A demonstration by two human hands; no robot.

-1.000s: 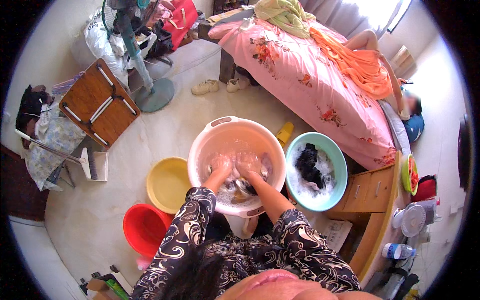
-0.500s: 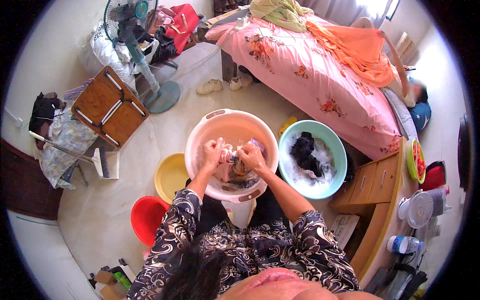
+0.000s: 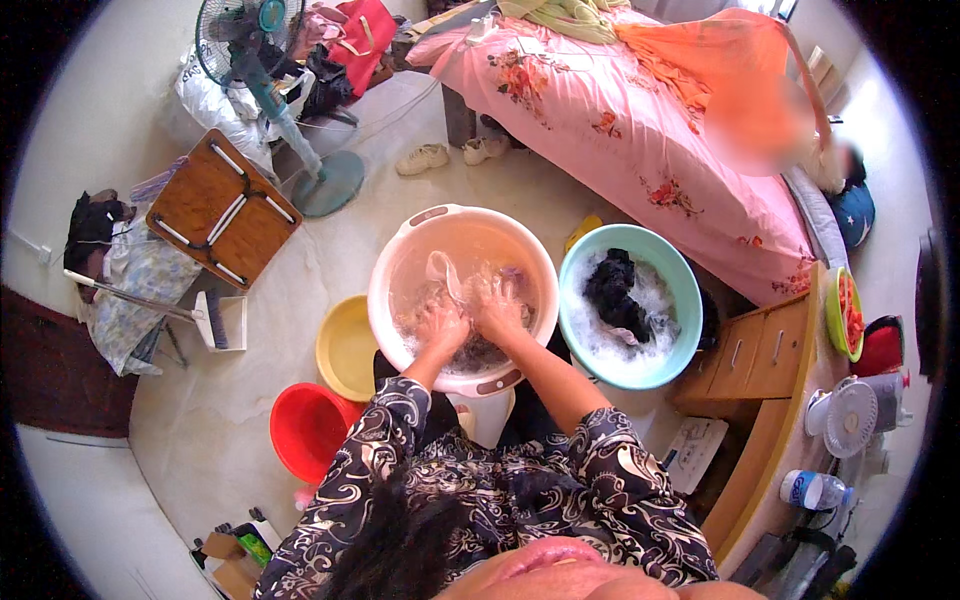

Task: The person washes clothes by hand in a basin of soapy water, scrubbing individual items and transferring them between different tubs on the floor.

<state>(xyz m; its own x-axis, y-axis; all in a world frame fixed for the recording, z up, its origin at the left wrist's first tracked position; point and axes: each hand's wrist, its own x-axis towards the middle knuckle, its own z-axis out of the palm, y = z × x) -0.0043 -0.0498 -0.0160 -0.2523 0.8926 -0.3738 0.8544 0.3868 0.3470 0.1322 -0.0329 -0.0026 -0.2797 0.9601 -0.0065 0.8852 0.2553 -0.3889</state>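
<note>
A large pale pink wash basin (image 3: 405,262) with soapy water stands on the floor in front of me. Both hands are in it. My left hand (image 3: 441,325) and my right hand (image 3: 497,308) are side by side, each closed on a wet light-coloured garment (image 3: 442,275) that trails up toward the basin's far side. Darker cloth lies in the water below the hands. To the right stands a teal basin (image 3: 673,285) with suds and a black garment (image 3: 612,290) in it.
A yellow basin (image 3: 335,350) and a red bucket (image 3: 300,430) stand to the left. A bed with a pink floral cover (image 3: 620,100) lies beyond, a person lying on it. A standing fan (image 3: 250,40), a folded wooden table (image 3: 215,205) and a wooden drawer unit (image 3: 750,350) are around.
My hands have shifted slightly lower and rightward in the pink basin, rubbing the garment. The view has tilted a little.
</note>
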